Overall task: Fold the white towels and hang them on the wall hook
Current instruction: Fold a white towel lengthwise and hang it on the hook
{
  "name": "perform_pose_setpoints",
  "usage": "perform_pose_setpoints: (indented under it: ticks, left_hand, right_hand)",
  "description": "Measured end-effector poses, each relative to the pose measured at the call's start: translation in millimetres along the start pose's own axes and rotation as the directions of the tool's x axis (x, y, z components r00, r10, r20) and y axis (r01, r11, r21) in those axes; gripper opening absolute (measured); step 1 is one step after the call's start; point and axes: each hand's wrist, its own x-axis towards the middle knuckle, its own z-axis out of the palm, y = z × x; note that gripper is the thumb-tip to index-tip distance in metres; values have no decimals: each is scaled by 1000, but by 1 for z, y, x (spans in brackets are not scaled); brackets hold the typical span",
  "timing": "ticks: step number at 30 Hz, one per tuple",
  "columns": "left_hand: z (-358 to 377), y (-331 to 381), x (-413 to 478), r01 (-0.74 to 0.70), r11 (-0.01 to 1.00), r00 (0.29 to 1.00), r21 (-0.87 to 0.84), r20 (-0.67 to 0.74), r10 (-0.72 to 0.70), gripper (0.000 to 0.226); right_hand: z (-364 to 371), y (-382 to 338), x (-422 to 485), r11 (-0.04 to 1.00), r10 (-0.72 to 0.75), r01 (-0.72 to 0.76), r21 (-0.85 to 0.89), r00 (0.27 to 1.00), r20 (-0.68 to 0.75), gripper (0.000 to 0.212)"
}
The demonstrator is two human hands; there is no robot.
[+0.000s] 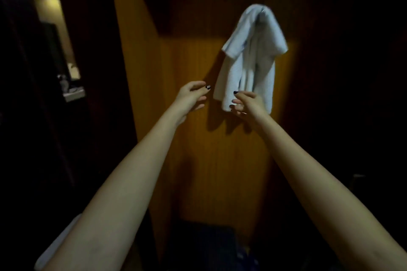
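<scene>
Towel (251, 57) hangs long-axis vertical on the wooden panel (220, 160), its lower end just behind the right hand (248, 103), the left hand (193, 97) beside it, both loosely curled, holding nothing.

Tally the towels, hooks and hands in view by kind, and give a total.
white towel: 1, draped over the hook
wall hook: 1, only its tip shows above the towel
hands: 2, left hand and right hand, neither gripping anything
Total: 4
</scene>
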Motion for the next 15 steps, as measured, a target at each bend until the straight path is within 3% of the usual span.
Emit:
perform_pose_setpoints:
  ticks: [3,6,10,15]
  left_hand:
    - [-39,-41,-67,49,976,998,212,-58,-37,34]
    - [-84,-88,-137,150,923,984,356,-145,-104,37]
    - [-154,-141,-232,347,851,930,393,-263,-258,41]
    - [-232,-189,-345,545,719,817,431,-467,-340,47]
  right_hand:
    - [41,50,-41,975,85,-69,-210,994,68,38]
    - [85,104,-85,869,183,-74,-489,967,177,40]
    - [146,172,-146,736,246,113,-668,874,419,48]
    - [232,238,-212,617,333,361,-699,686,647,44]
